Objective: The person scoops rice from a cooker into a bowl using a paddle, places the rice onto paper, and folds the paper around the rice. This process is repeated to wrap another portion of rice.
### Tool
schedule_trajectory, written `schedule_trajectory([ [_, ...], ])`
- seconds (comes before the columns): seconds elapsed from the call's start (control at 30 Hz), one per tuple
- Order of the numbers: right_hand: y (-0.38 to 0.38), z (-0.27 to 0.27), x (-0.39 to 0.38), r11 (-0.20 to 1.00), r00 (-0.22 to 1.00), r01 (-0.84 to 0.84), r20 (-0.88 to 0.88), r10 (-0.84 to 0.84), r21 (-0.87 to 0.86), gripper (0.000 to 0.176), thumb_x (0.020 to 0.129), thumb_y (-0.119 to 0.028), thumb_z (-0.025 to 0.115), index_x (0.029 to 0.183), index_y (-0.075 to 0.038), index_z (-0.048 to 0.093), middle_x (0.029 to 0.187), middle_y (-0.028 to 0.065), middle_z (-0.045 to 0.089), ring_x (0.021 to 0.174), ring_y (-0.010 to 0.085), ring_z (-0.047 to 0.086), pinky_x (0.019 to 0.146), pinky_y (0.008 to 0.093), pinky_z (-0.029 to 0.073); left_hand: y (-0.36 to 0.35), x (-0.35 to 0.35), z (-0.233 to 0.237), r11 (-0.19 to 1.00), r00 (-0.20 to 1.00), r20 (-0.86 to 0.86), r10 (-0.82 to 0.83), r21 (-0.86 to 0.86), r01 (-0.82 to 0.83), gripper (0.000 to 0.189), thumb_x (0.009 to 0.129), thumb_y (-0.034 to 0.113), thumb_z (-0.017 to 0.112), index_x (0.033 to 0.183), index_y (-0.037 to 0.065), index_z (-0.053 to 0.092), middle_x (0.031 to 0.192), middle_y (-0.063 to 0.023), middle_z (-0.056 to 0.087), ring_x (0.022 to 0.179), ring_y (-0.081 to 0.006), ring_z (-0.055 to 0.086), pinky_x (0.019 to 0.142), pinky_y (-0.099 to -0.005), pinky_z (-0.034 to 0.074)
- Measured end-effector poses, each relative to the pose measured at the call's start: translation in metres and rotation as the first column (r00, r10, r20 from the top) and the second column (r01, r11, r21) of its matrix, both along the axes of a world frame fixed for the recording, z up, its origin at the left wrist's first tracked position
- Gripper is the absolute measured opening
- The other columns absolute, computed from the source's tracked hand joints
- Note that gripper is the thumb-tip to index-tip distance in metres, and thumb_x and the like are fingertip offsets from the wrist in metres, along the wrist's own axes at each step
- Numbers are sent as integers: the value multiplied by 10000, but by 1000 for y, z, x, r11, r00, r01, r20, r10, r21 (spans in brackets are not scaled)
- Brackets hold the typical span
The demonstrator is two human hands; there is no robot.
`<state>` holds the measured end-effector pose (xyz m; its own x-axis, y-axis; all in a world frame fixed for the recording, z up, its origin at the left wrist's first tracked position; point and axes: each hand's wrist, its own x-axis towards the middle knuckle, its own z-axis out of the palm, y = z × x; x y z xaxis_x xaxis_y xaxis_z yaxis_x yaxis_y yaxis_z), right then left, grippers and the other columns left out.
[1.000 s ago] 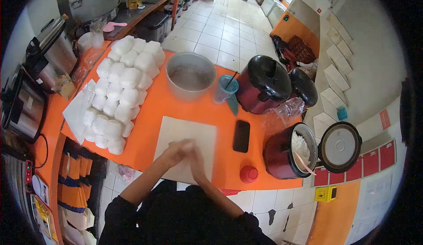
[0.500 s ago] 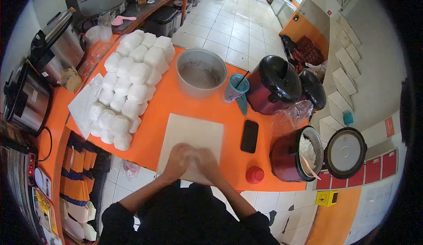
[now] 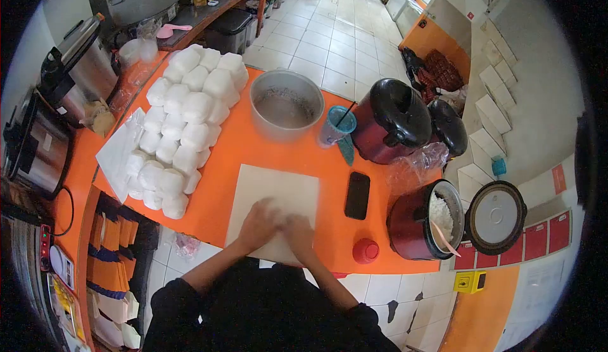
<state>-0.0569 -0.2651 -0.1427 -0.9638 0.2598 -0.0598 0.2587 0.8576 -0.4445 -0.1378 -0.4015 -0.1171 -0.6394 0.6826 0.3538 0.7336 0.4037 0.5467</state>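
A pale sheet, apparently paper (image 3: 278,187), lies flat on the orange table (image 3: 253,149) in front of me. Both hands are close together above its near half. My left hand (image 3: 258,226) has its fingers smeared by motion, pointing toward the right hand. Beside it, my right hand (image 3: 296,233) is blurred too, its fingertips near those of the left. Whether anything lies between the fingers cannot be made out. To the left of the sheet stands a big pile of white rounded packets (image 3: 187,108).
Beyond the sheet stand a metal pot (image 3: 286,124), a blue cup (image 3: 335,127) and a lidded cooker (image 3: 389,124). On the right are a phone (image 3: 358,195), a red cup (image 3: 365,251) and an open rice cooker (image 3: 408,225) holding rice (image 3: 440,216) and a paddle (image 3: 445,240).
My hands have shifted slightly over the sheet, with the left fingers a little farther from my body. The camera view has moved slightly; the sheet stays flat on the table.
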Motion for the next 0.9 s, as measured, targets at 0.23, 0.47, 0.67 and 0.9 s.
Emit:
schedule_trajectory([
  [0.23,-38,-3,19,988,978,-123,-156,136,89,237,744,-83,527,943,29,591,937,204,559,948,345,515,808,451,407,5,9,5,900,899,232,372,144,-410,819,658,371,739,1266,-13,350,1313,-272,324,1239,-409,309,954,-437,388],
  [0.47,-38,-22,23,973,941,-229,-265,212,-33,270,709,-45,548,928,108,511,1006,246,460,930,377,464,812,453,376,-13,-1,24,930,645,675,358,-322,-179,924,678,532,706,1238,-101,334,1178,-298,482,1038,-357,521,860,-434,456],
  [0.67,-52,21,20,929,841,-7,-505,-195,-370,66,712,38,492,769,29,523,825,185,508,760,329,489,661,414,396,-13,-9,19,935,74,970,-231,242,-260,723,828,414,622,1282,-71,339,1263,-171,452,1148,-200,451,949,-349,400],
  [0.9,-91,72,2,652,783,-56,-439,-441,-756,165,788,123,476,919,63,556,910,93,434,827,204,480,665,273,414,-28,2,75,651,-274,649,-710,456,-607,304,906,280,556,1144,99,496,1016,-31,551,921,-132,548,803,-294,452],
])
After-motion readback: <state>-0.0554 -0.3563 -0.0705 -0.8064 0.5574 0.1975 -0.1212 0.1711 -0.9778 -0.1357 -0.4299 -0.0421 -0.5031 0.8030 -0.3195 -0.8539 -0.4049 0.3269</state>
